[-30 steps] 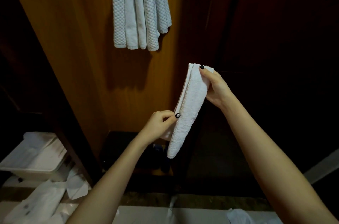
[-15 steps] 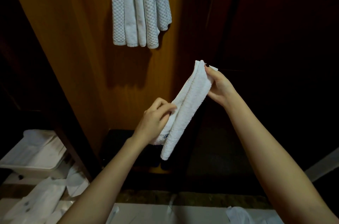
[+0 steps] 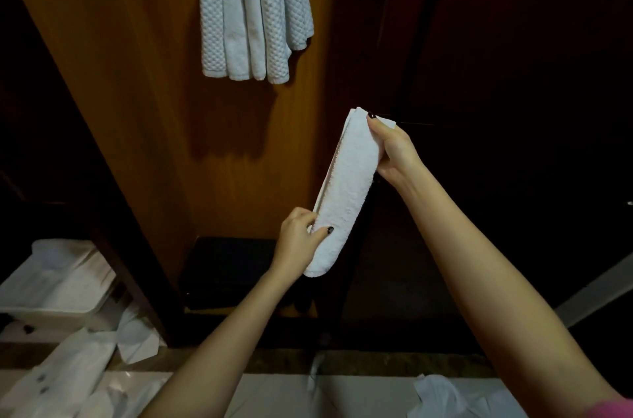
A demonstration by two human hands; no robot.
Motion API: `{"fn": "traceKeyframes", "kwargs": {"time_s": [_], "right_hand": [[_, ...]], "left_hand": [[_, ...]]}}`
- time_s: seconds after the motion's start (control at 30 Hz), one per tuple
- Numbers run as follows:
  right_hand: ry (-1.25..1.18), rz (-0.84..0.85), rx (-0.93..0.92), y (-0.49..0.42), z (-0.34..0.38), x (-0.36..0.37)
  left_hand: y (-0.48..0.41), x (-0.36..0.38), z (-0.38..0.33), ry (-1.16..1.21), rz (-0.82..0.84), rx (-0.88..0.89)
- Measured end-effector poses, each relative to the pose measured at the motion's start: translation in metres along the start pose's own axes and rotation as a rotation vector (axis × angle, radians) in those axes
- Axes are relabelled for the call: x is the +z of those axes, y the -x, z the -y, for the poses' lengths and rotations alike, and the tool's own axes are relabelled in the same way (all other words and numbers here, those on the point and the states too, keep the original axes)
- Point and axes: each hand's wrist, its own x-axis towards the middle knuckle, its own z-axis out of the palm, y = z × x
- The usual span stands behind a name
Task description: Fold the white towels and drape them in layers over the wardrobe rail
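Folded towel [image 3: 346, 191]: a narrow white strip, folded lengthwise and held in the air in front of the wardrobe. It slants from its upper end on the right down to a rounded lower end on the left.
Right hand [image 3: 394, 150]: pinches the towel's upper end, thumb on the near face and fingers hidden behind the cloth. A small corner of towel sticks out past the thumb.
Left hand [image 3: 299, 239]: grips the lower part from its left edge, thumb laid across the near face and fingers curled behind. The towel's bottom end hangs just below this hand.
Between the hands: the strip runs straight, with layered edges showing along its left side.
Hung towels [image 3: 253, 6]: several white ones, waffle-textured and smooth, hang side by side well above and left of the held towel.
Wooden panel [image 3: 137, 92]: orange-brown, behind the hung towels.
Dark box [image 3: 226, 270]: on the wardrobe floor, below the left hand.
White tray [image 3: 51, 290]: low on the left, beside plastic-wrapped white items [image 3: 68, 380].
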Motion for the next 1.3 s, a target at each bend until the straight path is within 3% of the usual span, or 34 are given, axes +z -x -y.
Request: {"fn": "traceKeyframes", "kwargs": {"time_s": [0.1,0.27,0.37,0.43,0.6,0.77,0.9,1.0,1.13,1.3], "right_hand": [[0.109,-0.044,-0.059,-0.003,0.0,-0.012],[0.578,-0.136,-0.284,-0.01,-0.001,-0.027],[0.862,-0.154,-0.316,-0.015,0.003,-0.032],[0.961,-0.163,-0.308,-0.018,0.008,-0.033],[0.956,-0.141,-0.336,-0.022,0.018,-0.018],[0.988,-0.066,-0.364,-0.026,0.038,0.008],[0.871,-0.062,-0.445,-0.034,0.072,0.028],[0.627,0.105,-0.463,-0.038,0.101,0.039],[0.529,0.204,-0.484,-0.048,0.136,0.062],[0.461,0.285,-0.425,-0.075,0.175,0.093]], "left_hand": [[-0.005,-0.012,0.009,0.157,0.043,-0.035],[-0.015,-0.049,0.014,0.41,0.302,-0.08],[-0.022,-0.082,0.022,0.362,0.614,-0.055],[-0.027,-0.101,0.025,0.217,0.664,0.02],[-0.052,-0.146,0.014,0.039,0.528,0.008],[-0.068,-0.188,-0.004,-0.043,0.623,0.031],[-0.09,-0.236,-0.025,0.008,0.368,0.105],[-0.112,-0.275,-0.051,0.116,0.204,0.105],[-0.146,-0.309,-0.077,0.064,0.058,0.134],[-0.187,-0.331,-0.1,0.164,-0.055,0.152]]}}
